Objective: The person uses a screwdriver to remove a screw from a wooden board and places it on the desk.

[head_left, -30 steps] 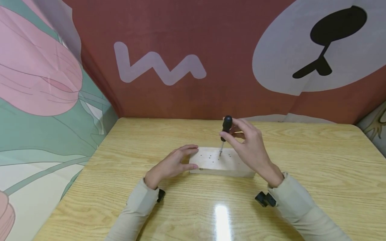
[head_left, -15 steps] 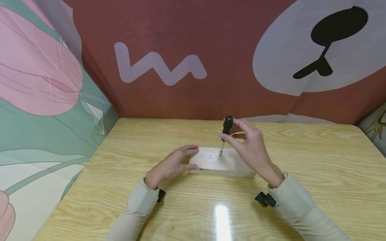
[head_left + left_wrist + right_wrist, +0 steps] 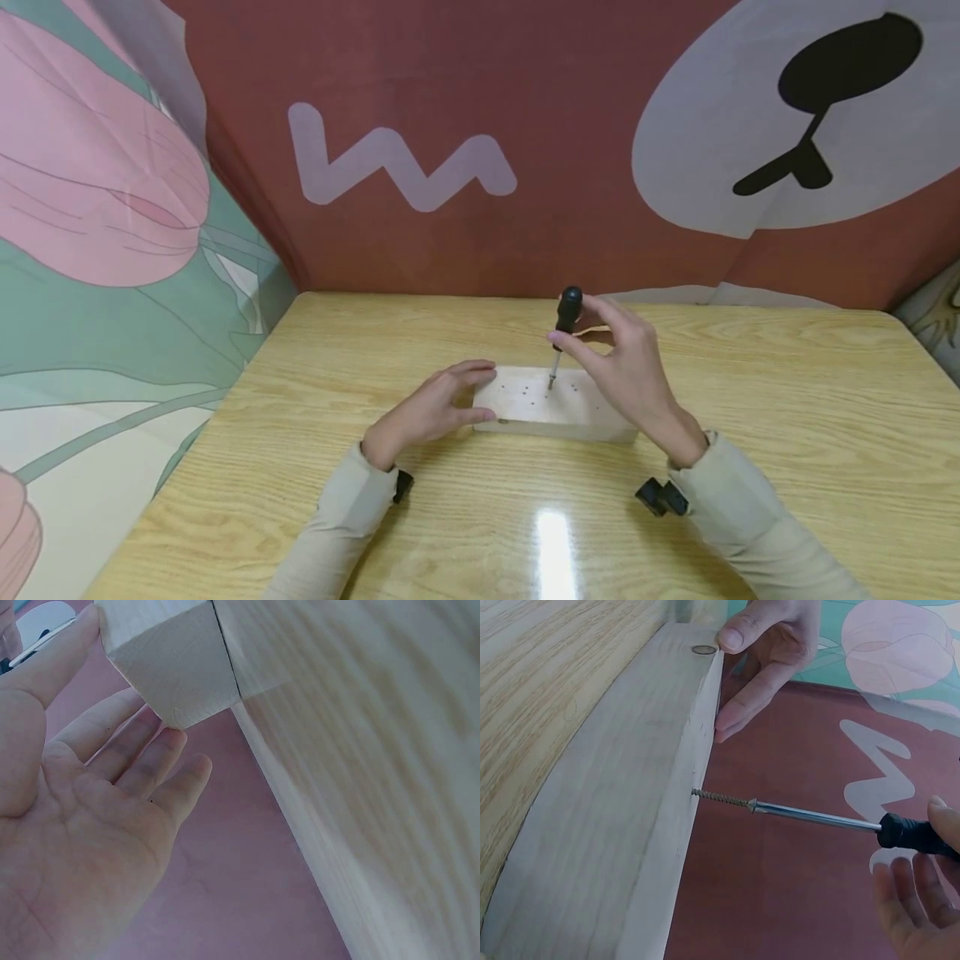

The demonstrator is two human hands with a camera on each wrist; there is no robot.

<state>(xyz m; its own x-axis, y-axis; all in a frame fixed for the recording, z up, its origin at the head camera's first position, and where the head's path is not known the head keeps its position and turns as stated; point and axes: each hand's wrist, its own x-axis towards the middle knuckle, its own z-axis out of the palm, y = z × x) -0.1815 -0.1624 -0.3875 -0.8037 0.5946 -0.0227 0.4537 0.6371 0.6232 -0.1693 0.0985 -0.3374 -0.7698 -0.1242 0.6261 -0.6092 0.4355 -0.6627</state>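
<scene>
A pale wooden block [image 3: 566,429] with several small holes in its top lies on the table. My left hand [image 3: 427,404] holds its left end, thumb at the near edge and fingers at the far edge. In my right hand [image 3: 626,358] the black handle of a screwdriver [image 3: 568,312] is pinched between thumb and fingers. The tool stands nearly upright over the block, leaning slightly right. Its tip meets the head of a threaded screw [image 3: 724,799], seen in the right wrist view, whose point touches the block's top; most of the thread shows.
The wood-grain table [image 3: 300,500] surrounds the block on all sides. A brown-red printed cloth [image 3: 465,250] hangs behind the table's back edge, and a floral one [image 3: 135,333] hangs at the left. Dark wrist-worn devices [image 3: 662,497] show beside the cuffs.
The head view has shifted slightly. Both hands keep their places, and the screwdriver stays on the screw with almost the same tilt.
</scene>
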